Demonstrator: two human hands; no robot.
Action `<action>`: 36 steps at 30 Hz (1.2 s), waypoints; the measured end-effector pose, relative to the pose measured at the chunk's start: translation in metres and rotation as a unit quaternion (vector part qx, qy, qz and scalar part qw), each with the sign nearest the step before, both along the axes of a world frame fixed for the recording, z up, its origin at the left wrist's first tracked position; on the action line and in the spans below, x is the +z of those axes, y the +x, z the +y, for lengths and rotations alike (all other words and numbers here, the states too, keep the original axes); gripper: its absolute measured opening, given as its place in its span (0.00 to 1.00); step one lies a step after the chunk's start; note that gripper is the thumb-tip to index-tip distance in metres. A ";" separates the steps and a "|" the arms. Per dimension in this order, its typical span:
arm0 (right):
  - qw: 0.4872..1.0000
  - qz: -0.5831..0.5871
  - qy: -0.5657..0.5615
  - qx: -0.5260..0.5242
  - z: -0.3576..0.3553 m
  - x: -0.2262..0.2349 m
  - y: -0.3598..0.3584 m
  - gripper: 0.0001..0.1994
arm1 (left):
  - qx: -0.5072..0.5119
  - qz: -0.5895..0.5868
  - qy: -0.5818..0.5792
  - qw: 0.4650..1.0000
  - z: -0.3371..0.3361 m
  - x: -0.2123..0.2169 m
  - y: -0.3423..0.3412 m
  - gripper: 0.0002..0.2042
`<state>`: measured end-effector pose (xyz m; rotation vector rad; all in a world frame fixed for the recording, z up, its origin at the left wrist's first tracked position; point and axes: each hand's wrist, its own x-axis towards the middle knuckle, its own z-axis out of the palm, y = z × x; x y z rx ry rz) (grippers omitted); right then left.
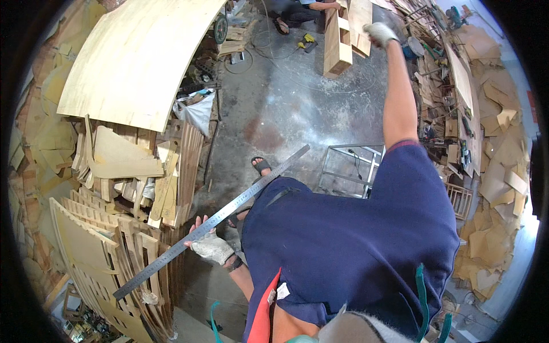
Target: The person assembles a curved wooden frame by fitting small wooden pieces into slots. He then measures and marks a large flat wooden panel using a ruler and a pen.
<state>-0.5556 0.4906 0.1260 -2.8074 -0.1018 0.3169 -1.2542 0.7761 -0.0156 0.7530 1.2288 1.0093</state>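
A long steel ruler (213,220) slants across the front of my body, from the lower left up toward the middle. My left hand (211,247), in a white glove with bare fingertips, holds it below its middle. My right arm stretches far forward and to the right. At its end my right hand (381,34), in a pale glove, is beside the long wooden box (337,56) and a light wooden board (359,28). Its fingers are blurred, and I cannot tell whether they touch the board.
Another person's arm (323,6) reaches to the box at the far end. A yellow-and-black power tool (307,42) and a cord lie on the concrete floor. A large plywood sheet (137,51) tops stacked wood at left. A metal frame (351,170) stands right of middle; a cluttered bench lines the right.
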 end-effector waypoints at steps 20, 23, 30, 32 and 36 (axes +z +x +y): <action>0.570 0.621 0.112 0.527 0.292 -0.194 -0.691 0.28 | 0.320 -0.270 -0.018 0.908 0.033 -0.048 -0.303 0.33; 0.560 0.719 0.177 0.371 0.310 -0.190 -0.725 0.33 | 0.330 -0.323 -0.032 0.886 0.040 -0.045 -0.305 0.33; 0.629 0.644 0.335 0.279 0.357 -0.204 -0.726 0.23 | 0.317 -0.461 -0.065 0.826 0.081 -0.035 -0.273 0.29; 0.660 0.551 0.324 0.394 0.385 -0.220 -0.715 0.22 | 0.324 -0.427 -0.044 0.843 0.091 -0.032 -0.276 0.25; 0.608 0.609 0.411 0.302 0.442 -0.248 -0.693 0.20 | 0.384 -0.328 -0.016 0.863 0.117 -0.020 -0.316 0.21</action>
